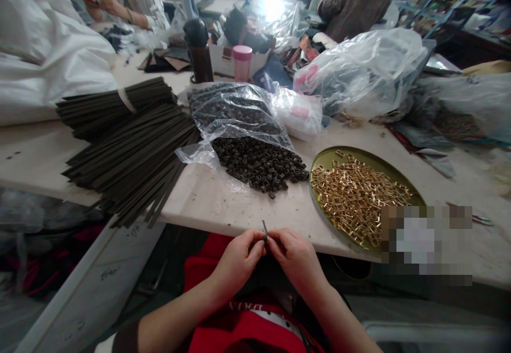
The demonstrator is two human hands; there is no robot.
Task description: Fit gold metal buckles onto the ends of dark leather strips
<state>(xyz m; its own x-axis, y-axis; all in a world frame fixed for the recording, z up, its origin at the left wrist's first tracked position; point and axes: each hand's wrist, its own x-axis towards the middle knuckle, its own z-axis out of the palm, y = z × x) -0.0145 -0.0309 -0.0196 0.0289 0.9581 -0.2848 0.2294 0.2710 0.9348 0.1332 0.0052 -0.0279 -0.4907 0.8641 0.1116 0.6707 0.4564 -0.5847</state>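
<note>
Just past the table's front edge, my left hand [241, 252] and my right hand [293, 249] meet with pinched fingers. Between their fingertips a thin dark strip [264, 228] pokes upward; its lower part is hidden by the fingers. A pile of small dark loops [267, 166] spills from a clear plastic bag [239, 111] beyond my hands. To the right, a round gold-coloured tray [399, 174] carries many small gold metal buckles [355, 193]. Long dark strips [131, 150] lie fanned out on the left, with a bundle [120, 103] of them tied by a pale band.
A pink-lidded jar [241, 63] and a dark bottle [199, 55] stand behind the bag. Large clear plastic bags [367, 76] crowd the back right. White sacking [51, 49] fills the left. Two other people work across the table, one person's hands [107, 7] showing at the back left.
</note>
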